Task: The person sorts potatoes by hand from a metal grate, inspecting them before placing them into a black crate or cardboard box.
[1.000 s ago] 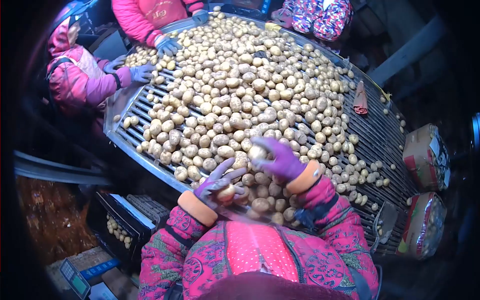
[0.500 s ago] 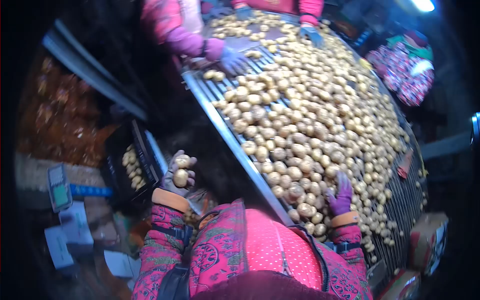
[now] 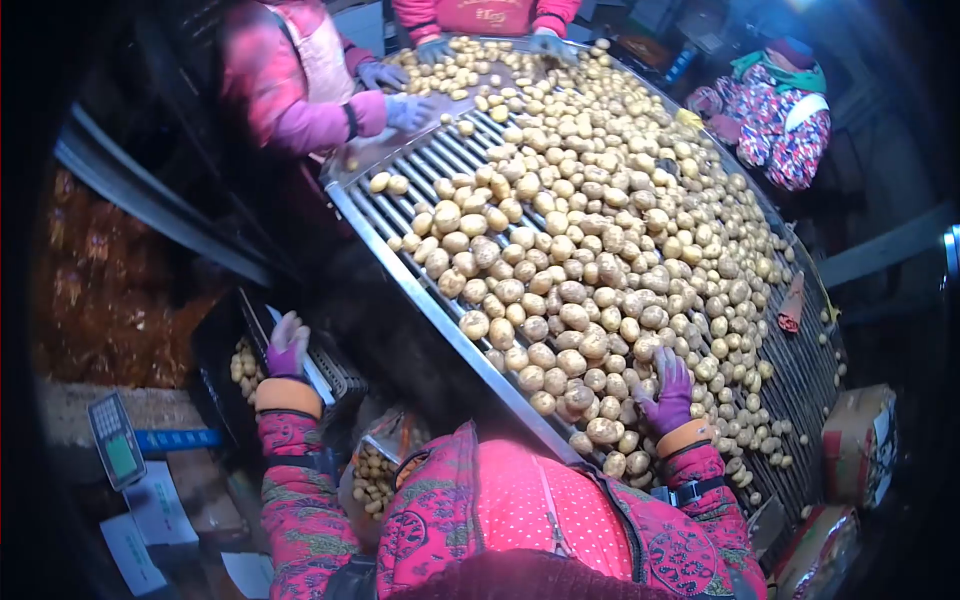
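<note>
Potatoes (image 3: 590,260) cover much of a slatted metal sorting table (image 3: 440,310) in front of me. My right hand (image 3: 672,395), in a purple glove with grey fingertips, lies among the potatoes at the near side, open with thumb and fingers apart. To the left, my left hand (image 3: 288,345), gloved the same way, is over the edge of a black crate (image 3: 225,385) with potatoes (image 3: 245,368) in it. Its fingers are stretched out and no potato shows in them; the palm side is hidden. Between my left arm and my body is a bag of potatoes (image 3: 373,480).
A co-worker's gloved hand (image 3: 408,112) is at the table's far left; another person's hands (image 3: 552,45) are at its far end. A third person (image 3: 770,110) is at the right. A digital scale (image 3: 115,440) stands lower left; cardboard boxes (image 3: 858,445) stand right.
My left hand, which held two potatoes, has moved left to the crate, and they no longer show. My right hand stays among the potatoes. The left co-worker's hand has moved back off the slats.
</note>
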The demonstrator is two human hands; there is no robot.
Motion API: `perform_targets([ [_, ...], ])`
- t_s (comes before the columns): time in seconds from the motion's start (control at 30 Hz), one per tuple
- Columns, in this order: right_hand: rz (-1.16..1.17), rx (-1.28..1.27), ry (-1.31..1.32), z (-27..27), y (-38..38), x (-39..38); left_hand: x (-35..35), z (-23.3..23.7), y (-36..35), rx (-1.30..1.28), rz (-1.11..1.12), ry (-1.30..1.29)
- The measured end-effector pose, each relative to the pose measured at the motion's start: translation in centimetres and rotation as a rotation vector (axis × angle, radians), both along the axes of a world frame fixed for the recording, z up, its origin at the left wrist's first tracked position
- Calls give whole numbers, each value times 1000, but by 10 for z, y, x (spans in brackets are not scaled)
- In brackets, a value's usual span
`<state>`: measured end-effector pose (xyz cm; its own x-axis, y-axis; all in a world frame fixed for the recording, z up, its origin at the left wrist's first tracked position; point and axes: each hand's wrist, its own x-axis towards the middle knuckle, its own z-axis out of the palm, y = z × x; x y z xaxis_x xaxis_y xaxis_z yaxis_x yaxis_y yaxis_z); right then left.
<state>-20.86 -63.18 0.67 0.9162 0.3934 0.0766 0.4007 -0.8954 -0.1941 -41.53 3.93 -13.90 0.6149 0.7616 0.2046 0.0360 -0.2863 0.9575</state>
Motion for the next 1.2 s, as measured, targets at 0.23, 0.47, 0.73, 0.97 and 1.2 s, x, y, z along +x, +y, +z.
perform_targets([
  [0.23, 12, 9, 61, 2, -5, -3, 216, 123, -136, 382, -684, 252],
  [0.47, -5, -20, 118, 2, -6, 2, 306, 111, -130, 816, -820, 568],
  [0.73, 9, 56, 158, 4, -5, 7, 318, 150, -132, 889, -741, 681],
  [0.97, 29, 66, 149, 2, -7, 8, 336, 141, -163, 868, -932, 915],
  [1.2, 19, 57, 140, 5, -8, 8, 348, 157, -188, 1008, -1001, 1001],
])
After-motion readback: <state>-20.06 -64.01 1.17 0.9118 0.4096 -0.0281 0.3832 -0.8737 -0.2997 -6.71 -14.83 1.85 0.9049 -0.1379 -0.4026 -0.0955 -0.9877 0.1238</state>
